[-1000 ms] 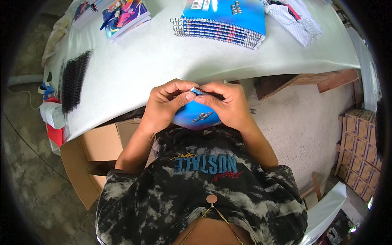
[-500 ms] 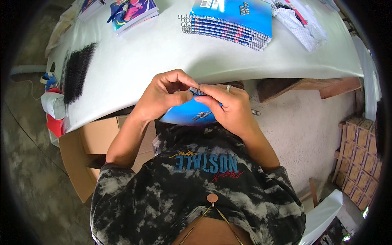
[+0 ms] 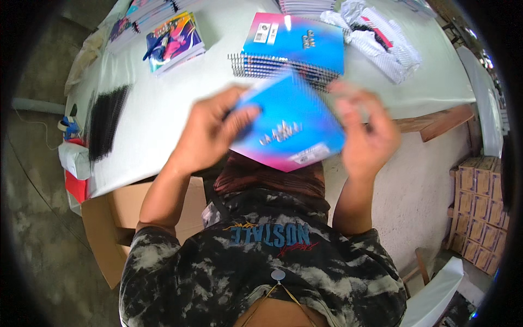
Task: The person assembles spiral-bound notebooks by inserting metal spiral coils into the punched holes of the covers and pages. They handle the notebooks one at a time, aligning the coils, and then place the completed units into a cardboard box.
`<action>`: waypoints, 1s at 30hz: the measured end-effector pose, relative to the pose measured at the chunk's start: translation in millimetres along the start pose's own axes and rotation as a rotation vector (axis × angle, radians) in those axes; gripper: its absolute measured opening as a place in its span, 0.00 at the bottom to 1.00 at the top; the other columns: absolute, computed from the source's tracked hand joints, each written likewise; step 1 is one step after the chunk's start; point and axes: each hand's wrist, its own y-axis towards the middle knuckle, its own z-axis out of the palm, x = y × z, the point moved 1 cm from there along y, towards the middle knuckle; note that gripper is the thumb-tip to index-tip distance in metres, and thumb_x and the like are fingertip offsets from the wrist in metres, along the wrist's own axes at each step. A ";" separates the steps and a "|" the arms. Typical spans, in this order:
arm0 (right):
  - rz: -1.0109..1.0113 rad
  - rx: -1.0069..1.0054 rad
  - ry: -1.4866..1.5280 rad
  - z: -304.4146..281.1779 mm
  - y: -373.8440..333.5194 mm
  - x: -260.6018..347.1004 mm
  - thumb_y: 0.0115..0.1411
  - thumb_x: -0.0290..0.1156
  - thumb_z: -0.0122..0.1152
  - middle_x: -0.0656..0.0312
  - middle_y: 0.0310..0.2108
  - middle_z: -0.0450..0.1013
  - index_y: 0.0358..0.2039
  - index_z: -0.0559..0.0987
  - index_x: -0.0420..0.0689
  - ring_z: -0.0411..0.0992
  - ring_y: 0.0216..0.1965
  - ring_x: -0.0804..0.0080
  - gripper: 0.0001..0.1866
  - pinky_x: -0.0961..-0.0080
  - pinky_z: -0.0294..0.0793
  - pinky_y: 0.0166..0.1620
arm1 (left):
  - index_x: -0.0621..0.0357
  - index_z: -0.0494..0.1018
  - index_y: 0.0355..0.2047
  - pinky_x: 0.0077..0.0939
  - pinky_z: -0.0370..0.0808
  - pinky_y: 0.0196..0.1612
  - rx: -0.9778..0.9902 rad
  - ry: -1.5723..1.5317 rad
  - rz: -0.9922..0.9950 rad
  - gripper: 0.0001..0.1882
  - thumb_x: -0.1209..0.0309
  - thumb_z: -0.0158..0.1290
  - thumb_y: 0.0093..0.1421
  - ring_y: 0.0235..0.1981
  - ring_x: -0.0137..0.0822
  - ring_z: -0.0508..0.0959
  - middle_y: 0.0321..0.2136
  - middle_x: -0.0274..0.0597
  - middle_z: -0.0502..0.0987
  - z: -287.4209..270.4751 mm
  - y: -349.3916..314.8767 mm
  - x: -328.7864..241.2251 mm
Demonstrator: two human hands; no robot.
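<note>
A spiral notebook point(image 3: 286, 117) with a blue and pink cover is held tilted in front of me, over the near table edge and slightly blurred. My left hand point(image 3: 210, 128) grips its left side, thumb on the cover. By its right edge is my right hand point(image 3: 370, 128), blurred, with fingers bent but apart; whether it touches the notebook I cannot tell. Just beyond, a stack of matching notebooks point(image 3: 294, 41) lies on the white-covered table point(image 3: 163, 103), their dark spiral bindings toward me.
Black spiral coils point(image 3: 109, 122) lie in a bundle at the table's left. Books with colourful covers point(image 3: 174, 43) stand stacked at far left; crumpled striped wrapping point(image 3: 381, 46) lies at far right. Below are an open cardboard box point(image 3: 147, 204), a wooden piece point(image 3: 441, 122) and piled brown packages point(image 3: 479, 212).
My hands were pinched together at the notebook's binding edge. They have moved apart, the right one away to the right, and the notebook has been raised and turned.
</note>
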 end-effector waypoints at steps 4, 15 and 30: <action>0.164 -0.431 0.122 -14.0 36.1 -64.5 0.61 0.44 0.47 0.49 0.51 0.65 0.53 0.65 0.36 0.63 0.54 0.60 0.27 0.67 0.59 0.55 | 0.67 0.66 0.43 0.17 0.68 0.28 -0.538 -0.111 0.326 0.17 0.68 0.52 0.58 0.26 0.23 0.71 0.28 0.40 0.75 -8.9 78.4 -7.4; 0.398 -0.453 0.202 44.7 5.2 -164.0 0.59 0.31 0.54 0.53 0.47 0.70 0.50 0.69 0.33 0.69 0.45 0.72 0.21 0.79 0.66 0.49 | 0.64 0.72 0.29 0.33 0.70 0.32 -0.698 0.437 0.120 0.14 0.63 0.49 0.57 0.26 0.45 0.74 0.29 0.48 0.74 29.8 141.0 106.0; 0.054 -0.403 -0.098 51.8 2.8 -146.0 0.58 0.29 0.55 0.48 0.52 0.61 0.48 0.59 0.36 0.58 0.55 0.58 0.21 0.64 0.52 0.59 | 0.60 0.66 0.49 0.37 0.68 0.48 -0.527 1.056 0.042 0.24 0.66 0.51 0.51 0.47 0.47 0.71 0.46 0.50 0.71 -97.7 92.0 166.5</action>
